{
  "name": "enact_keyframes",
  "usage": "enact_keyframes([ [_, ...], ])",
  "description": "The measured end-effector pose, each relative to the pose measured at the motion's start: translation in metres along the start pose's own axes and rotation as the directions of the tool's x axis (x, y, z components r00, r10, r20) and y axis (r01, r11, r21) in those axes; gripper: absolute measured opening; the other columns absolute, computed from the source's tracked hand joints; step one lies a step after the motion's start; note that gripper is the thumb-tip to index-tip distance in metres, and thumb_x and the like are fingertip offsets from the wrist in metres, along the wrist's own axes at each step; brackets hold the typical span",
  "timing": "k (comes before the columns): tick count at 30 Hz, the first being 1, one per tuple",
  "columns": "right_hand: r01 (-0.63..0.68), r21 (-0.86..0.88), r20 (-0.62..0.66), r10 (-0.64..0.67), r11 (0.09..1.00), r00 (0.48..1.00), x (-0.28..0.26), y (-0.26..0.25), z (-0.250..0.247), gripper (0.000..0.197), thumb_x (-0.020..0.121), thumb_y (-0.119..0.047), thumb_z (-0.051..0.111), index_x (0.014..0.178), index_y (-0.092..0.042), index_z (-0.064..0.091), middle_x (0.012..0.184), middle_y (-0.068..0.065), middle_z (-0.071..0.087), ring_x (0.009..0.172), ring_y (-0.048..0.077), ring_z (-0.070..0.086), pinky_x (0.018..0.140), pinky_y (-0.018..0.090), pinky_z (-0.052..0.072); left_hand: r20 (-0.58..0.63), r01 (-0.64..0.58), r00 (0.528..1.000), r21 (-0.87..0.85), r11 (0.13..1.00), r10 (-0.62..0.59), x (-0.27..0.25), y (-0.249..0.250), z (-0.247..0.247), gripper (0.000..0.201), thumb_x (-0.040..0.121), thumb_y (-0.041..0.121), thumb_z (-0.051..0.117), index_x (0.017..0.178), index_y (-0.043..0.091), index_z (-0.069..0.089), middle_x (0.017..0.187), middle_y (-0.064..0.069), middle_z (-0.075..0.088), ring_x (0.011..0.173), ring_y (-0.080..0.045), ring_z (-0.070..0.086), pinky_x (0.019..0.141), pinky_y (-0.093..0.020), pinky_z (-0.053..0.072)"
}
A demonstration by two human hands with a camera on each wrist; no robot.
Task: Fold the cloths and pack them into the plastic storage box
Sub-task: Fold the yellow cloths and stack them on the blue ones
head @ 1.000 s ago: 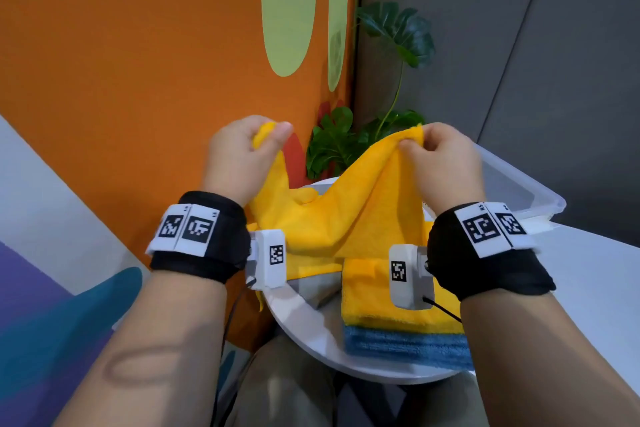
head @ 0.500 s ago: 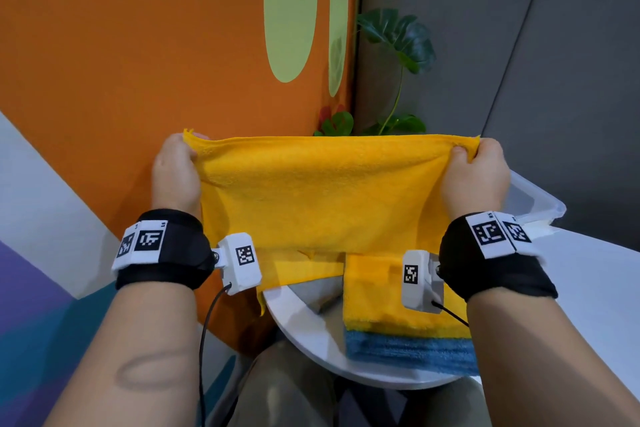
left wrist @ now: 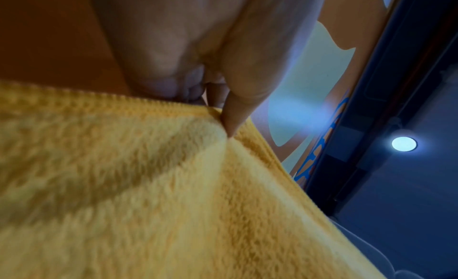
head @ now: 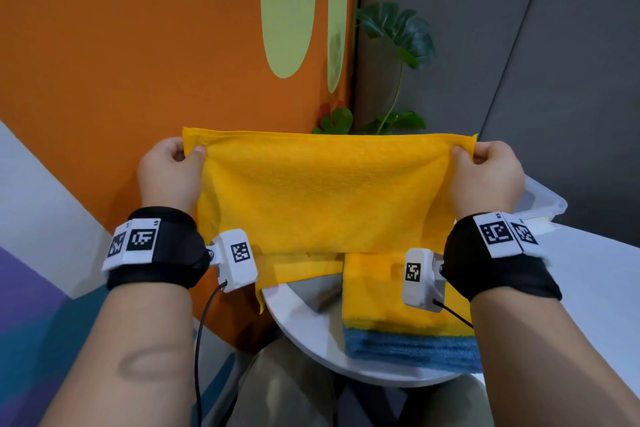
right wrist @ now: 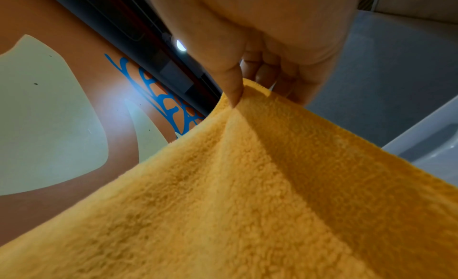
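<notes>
A yellow cloth (head: 325,191) hangs stretched flat in the air above the table. My left hand (head: 175,166) pinches its top left corner, and my right hand (head: 485,170) pinches its top right corner. The wrist views show each thumb pressed on the yellow cloth (left wrist: 173,185) (right wrist: 260,185) near its hem. Below it, a folded yellow cloth (head: 388,305) lies on a folded blue cloth (head: 412,348) on the round white table (head: 304,326). The clear plastic storage box (head: 543,201) stands at the back right, mostly hidden behind my right hand.
An orange wall with green shapes (head: 138,62) is close on the left. A green leafy plant (head: 398,35) stands behind the table by a grey wall. Something grey (head: 317,291) lies on the table under the cloths. My knees show below the table edge.
One second ago the cloth was bunched between my hands held close together. My hands moved apart and pulled it out flat; since half a second ago it has stayed taut.
</notes>
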State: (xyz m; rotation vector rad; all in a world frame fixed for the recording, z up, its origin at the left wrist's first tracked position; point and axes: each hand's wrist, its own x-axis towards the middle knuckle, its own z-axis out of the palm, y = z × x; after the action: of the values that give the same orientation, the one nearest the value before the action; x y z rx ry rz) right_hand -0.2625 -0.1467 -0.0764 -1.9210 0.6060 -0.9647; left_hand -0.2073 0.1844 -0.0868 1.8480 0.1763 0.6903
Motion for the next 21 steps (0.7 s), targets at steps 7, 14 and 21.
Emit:
enact_keyframes([
  [7,-0.001,-0.039,0.085,0.004,0.999,0.996,-0.002,-0.005,0.001,0.019,0.086,-0.021,0.056,0.086,-0.004,0.064,0.078,0.007,0.061,0.071,0.015,0.048,0.065,0.027,0.037,0.054,0.097,0.993,0.070,0.993,-0.100,-0.007,0.000,0.010,0.028,0.071,0.039,0.064,0.082,0.014,0.067,0.080,-0.014,0.069,0.079,-0.036,0.067,0.076,-0.054,0.056],
  [14,-0.005,0.000,0.288,0.005,1.000,0.957,-0.016,-0.031,0.010,0.006,0.085,-0.019,0.051,0.086,-0.016,0.055,0.069,-0.005,0.048,0.065,0.012,0.047,0.054,0.025,0.036,0.246,0.070,0.968,-0.048,0.996,-0.057,-0.038,0.039,0.040,0.022,0.078,0.028,0.065,0.072,0.008,0.057,0.070,-0.011,0.051,0.067,-0.027,0.057,0.065,-0.052,0.059],
  [21,0.021,0.006,0.451,-0.021,1.000,0.892,-0.026,-0.041,0.020,0.018,0.096,-0.022,0.040,0.108,-0.015,0.052,0.073,-0.004,0.046,0.079,0.020,0.049,0.068,0.033,0.039,0.291,-0.110,0.952,0.018,0.994,0.100,-0.042,0.054,0.055,0.016,0.091,0.028,0.054,0.099,0.016,0.059,0.084,-0.006,0.063,0.081,-0.029,0.059,0.073,-0.040,0.050],
])
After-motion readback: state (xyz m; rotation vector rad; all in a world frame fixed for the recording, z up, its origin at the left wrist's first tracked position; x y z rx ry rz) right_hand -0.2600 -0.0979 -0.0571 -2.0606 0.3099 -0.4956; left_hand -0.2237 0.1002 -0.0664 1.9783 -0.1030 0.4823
